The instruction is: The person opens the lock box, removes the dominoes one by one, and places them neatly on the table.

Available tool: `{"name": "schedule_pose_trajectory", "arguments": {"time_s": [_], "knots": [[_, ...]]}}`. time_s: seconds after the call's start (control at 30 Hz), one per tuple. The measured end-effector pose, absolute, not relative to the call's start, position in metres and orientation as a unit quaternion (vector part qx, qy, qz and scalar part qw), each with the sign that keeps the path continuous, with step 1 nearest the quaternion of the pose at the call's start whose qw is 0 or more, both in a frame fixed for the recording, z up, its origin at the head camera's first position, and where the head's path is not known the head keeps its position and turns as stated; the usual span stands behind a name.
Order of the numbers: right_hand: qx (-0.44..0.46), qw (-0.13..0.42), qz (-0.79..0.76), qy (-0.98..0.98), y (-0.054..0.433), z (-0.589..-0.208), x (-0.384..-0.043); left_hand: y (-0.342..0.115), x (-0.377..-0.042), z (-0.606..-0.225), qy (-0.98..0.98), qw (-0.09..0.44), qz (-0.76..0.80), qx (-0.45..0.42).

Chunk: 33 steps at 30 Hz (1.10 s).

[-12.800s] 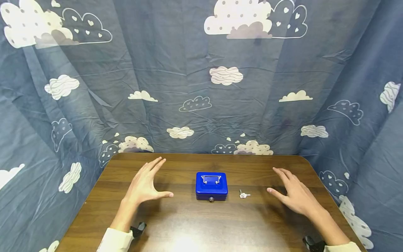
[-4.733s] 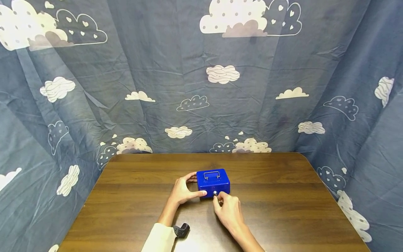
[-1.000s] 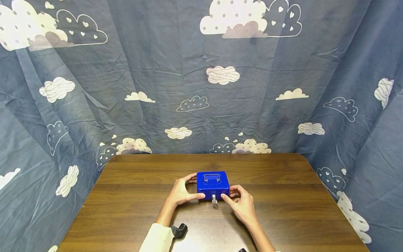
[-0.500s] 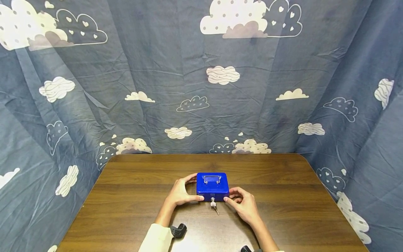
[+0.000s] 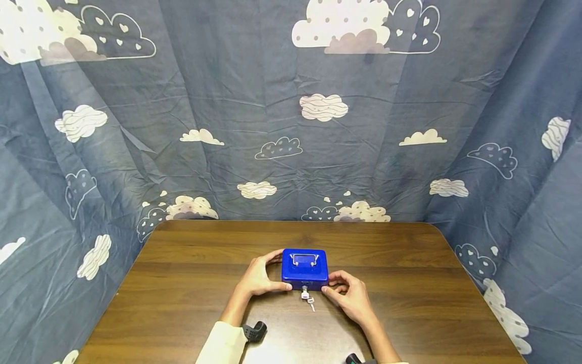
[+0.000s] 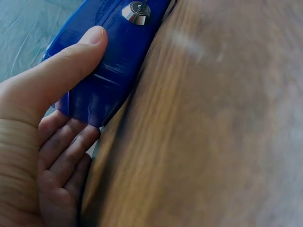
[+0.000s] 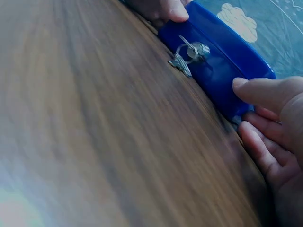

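A small blue cash box (image 5: 304, 268) with a folded metal handle on its lid sits shut on the table. One key stands in its front lock (image 6: 136, 13), and a second key (image 5: 311, 302) hangs from it on a ring; both keys (image 7: 181, 65) show in the right wrist view. My left hand (image 5: 256, 278) grips the box's left end, thumb on the front face and fingers round the side. At the right end, my right hand (image 5: 352, 296) holds the box between its thumb on the front corner and curled fingers at the side.
The brown wooden table (image 5: 182, 303) has rounded far corners. Behind it and along both sides hangs a dark blue curtain (image 5: 273, 101) with white clouds. Black wrist devices (image 5: 254, 331) are worn on both wrists.
Earlier the keys lay right of the box and both hands were apart from it; later my right hand was at the lock. Over the last second, the box has shifted slightly, hands still on it.
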State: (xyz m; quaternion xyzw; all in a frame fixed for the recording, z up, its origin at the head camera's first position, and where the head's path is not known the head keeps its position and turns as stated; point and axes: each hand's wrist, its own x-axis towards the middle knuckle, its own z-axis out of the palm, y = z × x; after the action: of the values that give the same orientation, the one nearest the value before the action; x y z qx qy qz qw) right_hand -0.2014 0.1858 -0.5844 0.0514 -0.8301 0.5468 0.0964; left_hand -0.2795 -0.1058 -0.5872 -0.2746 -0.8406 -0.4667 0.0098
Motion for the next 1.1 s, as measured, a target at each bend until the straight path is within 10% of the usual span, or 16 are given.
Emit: {"name": "schedule_pose_trajectory", "arguments": {"time_s": [1.1], "knots": [[0.342, 0.084, 0.383, -0.854, 0.241, -0.556, -0.247, -0.128, -0.282, -0.566, -0.829, 0.028, -0.424, -0.364]]}}
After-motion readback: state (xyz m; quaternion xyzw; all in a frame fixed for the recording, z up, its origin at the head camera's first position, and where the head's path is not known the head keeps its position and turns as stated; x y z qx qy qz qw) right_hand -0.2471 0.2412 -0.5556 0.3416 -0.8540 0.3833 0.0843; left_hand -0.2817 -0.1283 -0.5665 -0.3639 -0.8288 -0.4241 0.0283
